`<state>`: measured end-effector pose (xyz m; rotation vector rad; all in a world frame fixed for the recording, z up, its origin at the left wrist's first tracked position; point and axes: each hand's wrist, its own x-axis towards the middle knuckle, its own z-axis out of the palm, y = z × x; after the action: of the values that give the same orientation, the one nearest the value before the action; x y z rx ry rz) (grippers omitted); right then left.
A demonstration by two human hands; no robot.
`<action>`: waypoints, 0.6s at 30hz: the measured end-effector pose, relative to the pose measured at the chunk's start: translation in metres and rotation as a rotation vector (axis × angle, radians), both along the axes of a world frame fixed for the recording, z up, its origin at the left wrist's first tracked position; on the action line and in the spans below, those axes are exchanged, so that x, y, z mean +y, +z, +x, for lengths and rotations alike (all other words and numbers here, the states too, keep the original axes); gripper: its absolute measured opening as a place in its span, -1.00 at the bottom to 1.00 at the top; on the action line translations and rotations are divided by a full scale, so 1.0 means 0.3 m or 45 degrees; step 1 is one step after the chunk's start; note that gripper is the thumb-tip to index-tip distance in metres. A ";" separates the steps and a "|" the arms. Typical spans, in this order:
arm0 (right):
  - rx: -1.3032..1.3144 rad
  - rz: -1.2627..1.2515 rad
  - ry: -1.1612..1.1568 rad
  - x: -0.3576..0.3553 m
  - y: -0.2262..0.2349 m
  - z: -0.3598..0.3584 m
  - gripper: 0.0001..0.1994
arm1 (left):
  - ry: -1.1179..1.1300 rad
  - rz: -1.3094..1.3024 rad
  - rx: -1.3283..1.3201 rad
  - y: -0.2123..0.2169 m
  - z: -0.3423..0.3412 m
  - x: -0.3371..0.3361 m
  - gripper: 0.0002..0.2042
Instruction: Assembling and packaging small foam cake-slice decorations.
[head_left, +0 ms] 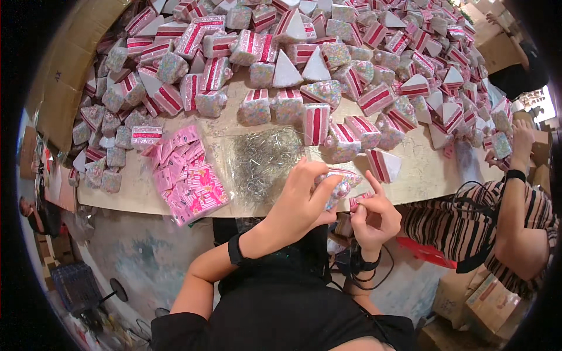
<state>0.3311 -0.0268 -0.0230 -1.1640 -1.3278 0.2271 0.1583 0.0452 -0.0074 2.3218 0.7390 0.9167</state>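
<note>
My left hand (301, 202) grips a wedge-shaped toy cake slice (342, 184) with a sprinkle-speckled top and pink-and-red sides, held just off the table's near edge. My right hand (374, 213) is beside it, fingers pinched on a small pink tag (358, 200) pressed against the slice's lower end. Both wrists carry black bands. Right in front of my hands lies a clear plastic sheet with a pile of thin silver pins (263, 158).
A heap of several identical cake slices (316, 64) covers the far table. A stack of pink tags (190, 175) lies at left. A person in a striped top (503, 216) works at right. Cardboard boxes (486, 298) stand on the floor at right.
</note>
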 end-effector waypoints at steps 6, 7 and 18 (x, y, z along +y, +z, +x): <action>-0.047 -0.011 0.075 0.020 0.017 -0.039 -0.76 | 0.072 -0.023 -0.076 0.005 -0.049 -0.025 -0.35; -0.054 -0.019 0.080 0.022 0.016 -0.045 -0.76 | 0.084 -0.004 -0.069 0.003 -0.054 -0.028 -0.36; -0.193 -0.026 0.074 0.048 0.030 -0.088 -0.80 | 0.124 0.091 -0.076 0.001 -0.080 -0.031 -0.35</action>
<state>0.3048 -0.0123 -0.0139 -1.1794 -1.4963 0.1980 0.1343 0.0360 -0.0070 2.3260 0.8124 1.0672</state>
